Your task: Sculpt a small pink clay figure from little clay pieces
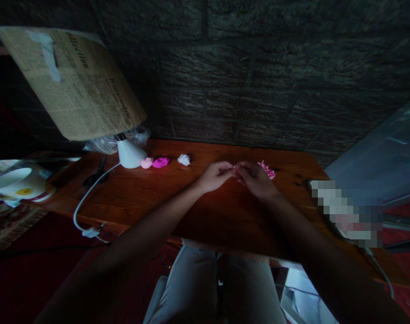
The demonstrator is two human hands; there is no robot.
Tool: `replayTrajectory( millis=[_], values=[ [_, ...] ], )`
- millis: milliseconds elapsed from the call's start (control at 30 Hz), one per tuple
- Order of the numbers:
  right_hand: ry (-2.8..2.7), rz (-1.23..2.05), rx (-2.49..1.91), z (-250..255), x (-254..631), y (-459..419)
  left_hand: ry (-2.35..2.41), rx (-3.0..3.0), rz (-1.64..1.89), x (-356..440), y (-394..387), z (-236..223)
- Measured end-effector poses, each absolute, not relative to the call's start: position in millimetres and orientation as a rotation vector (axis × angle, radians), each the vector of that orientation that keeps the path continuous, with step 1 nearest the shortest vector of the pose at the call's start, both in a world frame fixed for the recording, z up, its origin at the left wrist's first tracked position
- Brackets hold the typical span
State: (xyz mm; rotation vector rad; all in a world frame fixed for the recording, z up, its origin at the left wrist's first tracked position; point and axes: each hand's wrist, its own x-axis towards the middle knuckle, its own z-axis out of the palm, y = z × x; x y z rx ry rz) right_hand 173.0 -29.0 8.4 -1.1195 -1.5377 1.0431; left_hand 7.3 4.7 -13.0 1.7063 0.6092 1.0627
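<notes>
My left hand [218, 175] and my right hand [255, 177] meet fingertip to fingertip above the wooden table. Both are closed in a pinch around a tiny pink piece of clay [235, 167], mostly covered by the fingers. Just behind my right hand lies a pink, many-pointed clay piece [268, 170], partly hidden by that hand. To the left of my hands sits a crumpled white lump [183, 159]. Farther left, a magenta clay lump [161, 162] touches a pale pink clay lump [146, 163] by the lamp's foot.
A lamp with a newsprint shade [79, 85] and white base [129, 154] stands at the left, its cord hanging over the front edge. Dark scissors [96, 174] and a white cup [19, 184] are left of it. A blurred-out device [346, 213] lies at the right; a stone wall [205, 90] rises behind.
</notes>
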Motion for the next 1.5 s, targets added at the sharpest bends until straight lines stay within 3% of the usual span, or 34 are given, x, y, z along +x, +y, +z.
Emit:
replayTrajectory(
  millis=[500,1100,1500],
  values=[
    [-1.396,1.123,-1.137,13.9,170.9,-32.3,0.612,1.754,1.055,5.3,4.3,-10.8],
    [-1.58,0.972,-1.128,12.0,172.7,-30.3,0.594,1.725,0.998,6.7,3.2,-11.0],
    [-1.357,1.155,-1.146,14.1,170.9,-31.8,0.681,1.758,1.036,3.0,0.2,-3.9]
  ],
)
